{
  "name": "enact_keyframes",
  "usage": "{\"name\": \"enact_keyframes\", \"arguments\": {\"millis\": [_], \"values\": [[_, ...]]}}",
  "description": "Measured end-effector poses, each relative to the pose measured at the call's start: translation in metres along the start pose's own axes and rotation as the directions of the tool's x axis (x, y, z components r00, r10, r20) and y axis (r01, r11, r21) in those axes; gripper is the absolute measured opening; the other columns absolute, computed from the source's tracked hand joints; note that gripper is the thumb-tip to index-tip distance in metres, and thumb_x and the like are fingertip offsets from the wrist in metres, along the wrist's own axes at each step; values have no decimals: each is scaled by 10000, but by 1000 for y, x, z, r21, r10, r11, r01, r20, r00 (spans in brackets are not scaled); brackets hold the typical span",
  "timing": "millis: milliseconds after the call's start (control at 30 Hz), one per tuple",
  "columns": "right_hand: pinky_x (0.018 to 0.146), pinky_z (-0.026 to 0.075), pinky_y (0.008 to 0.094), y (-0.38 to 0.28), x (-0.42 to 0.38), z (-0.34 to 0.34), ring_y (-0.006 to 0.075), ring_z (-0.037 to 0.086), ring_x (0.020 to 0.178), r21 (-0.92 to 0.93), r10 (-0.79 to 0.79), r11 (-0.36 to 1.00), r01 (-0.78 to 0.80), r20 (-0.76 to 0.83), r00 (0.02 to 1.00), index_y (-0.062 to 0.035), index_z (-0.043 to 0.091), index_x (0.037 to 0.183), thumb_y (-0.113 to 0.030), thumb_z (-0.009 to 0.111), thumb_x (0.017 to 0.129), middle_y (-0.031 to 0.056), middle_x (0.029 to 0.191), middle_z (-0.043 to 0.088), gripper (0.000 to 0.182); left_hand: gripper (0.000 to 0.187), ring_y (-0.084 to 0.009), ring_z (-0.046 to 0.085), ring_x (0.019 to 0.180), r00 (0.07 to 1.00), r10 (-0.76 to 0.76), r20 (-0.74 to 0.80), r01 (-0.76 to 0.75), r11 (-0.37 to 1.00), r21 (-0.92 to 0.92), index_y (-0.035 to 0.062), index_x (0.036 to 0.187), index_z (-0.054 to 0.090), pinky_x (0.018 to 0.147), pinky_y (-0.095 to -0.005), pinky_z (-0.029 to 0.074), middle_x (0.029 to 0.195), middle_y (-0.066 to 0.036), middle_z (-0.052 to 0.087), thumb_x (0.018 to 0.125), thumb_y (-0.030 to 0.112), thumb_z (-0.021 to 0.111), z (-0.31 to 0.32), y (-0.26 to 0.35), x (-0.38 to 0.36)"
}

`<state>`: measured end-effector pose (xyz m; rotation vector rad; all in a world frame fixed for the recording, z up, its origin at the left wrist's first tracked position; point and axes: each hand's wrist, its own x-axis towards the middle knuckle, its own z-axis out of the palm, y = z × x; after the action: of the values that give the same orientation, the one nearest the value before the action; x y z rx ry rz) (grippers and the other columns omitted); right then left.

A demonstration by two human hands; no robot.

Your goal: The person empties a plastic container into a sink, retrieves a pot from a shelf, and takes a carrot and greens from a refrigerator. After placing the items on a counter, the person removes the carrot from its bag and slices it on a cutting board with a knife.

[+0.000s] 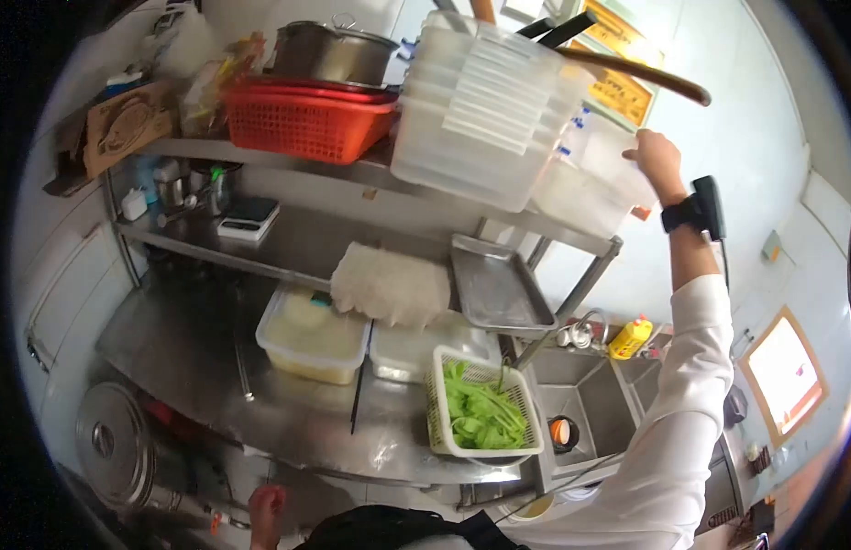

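My right hand point(657, 163) is raised to the right end of the top shelf, its fingers bent at the edge of a clear plastic container point(592, 179) with blue clips. To the left of that container stands a tall stack of translucent plastic bins point(476, 119), with long handles sticking out above it. My left hand point(267, 507) hangs low at the bottom of the view, beside the counter's front edge. Its fingers look curled in, and nothing shows in them.
Below the shelf are a metal tray point(502, 282), a lidded tub point(314, 335) and a white basket of leafy greens point(485, 412). Red baskets point(306, 124) and a pot point(332, 55) sit overhead. A sink point(586, 403) lies right, a lidded metal bin point(114, 445) lower left.
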<state>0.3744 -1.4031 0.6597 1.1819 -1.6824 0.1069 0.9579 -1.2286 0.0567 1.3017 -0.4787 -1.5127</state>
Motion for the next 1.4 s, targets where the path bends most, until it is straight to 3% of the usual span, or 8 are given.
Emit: {"name": "enact_keyframes", "arguments": {"millis": [133,167,233,333,467,867,1133,1400], "values": [[752,448,347,3,-19,-18,285,572,922,22,-96,995,99,-87,992,-18,595,915,-369,702,671,194,1000,583,441,160,-166,581,685,997,-56,53,61,994,-95,45,880,563,597,-278,471,778,-68,605,784,80,440,-38,-32,34],[752,448,347,15,-17,-1,285,572,922,23,-94,995,96,-88,992,-18,595,915,-369,702,671,194,1000,583,441,160,-166,581,685,997,-54,54,58,994,-93,45,880,563,597,-278,471,778,-68,605,784,80,440,-36,-40,39],[765,437,331,39,-9,37,296,565,904,678,30,734,-46,35,999,6,557,979,-369,685,711,195,976,590,478,155,-150,575,663,989,-78,125,74,997,33,45,883,563,555,-254,451,762,-65,607,781,96,457,-13,-42,39],[774,430,320,55,-1,51,257,562,878,759,-6,649,49,-59,998,37,544,1004,-344,680,734,174,947,602,486,255,-135,531,674,990,-65,128,30,966,259,37,999,585,612,-269,434,815,-47,582,882,214,444,66,22,-23],[713,431,264,71,35,47,143,533,763,856,-226,509,92,30,974,38,558,974,-274,707,724,55,826,593,427,150,-139,577,672,989,-119,83,117,992,38,51,885,565,535,-238,433,770,-60,609,784,108,469,88,-24,12],[598,380,226,83,46,11,79,461,658,845,-149,518,137,-68,986,-27,579,954,-355,658,757,1,717,546,391,355,-179,518,959,998,-10,66,-5,975,221,39,1116,521,836,-313,400,1069,-78,547,851,272,482,160,10,-58],[542,303,190,99,45,1,30,378,587,826,-152,556,90,-5,988,-60,560,1019,-359,600,815,-64,625,453,364,168,-89,391,602,999,35,2,-35,992,118,101,704,499,585,-243,318,655,46,420,821,221,508,156,19,-65],[798,424,319,33,-9,89,234,557,868,840,-200,512,178,-85,976,50,468,1105,-262,630,792,177,968,587,471,154,-97,432,607,999,34,31,-37,994,98,85,745,514,605,-237,348,687,16,462,836,209,510,152,7,-49]]}}
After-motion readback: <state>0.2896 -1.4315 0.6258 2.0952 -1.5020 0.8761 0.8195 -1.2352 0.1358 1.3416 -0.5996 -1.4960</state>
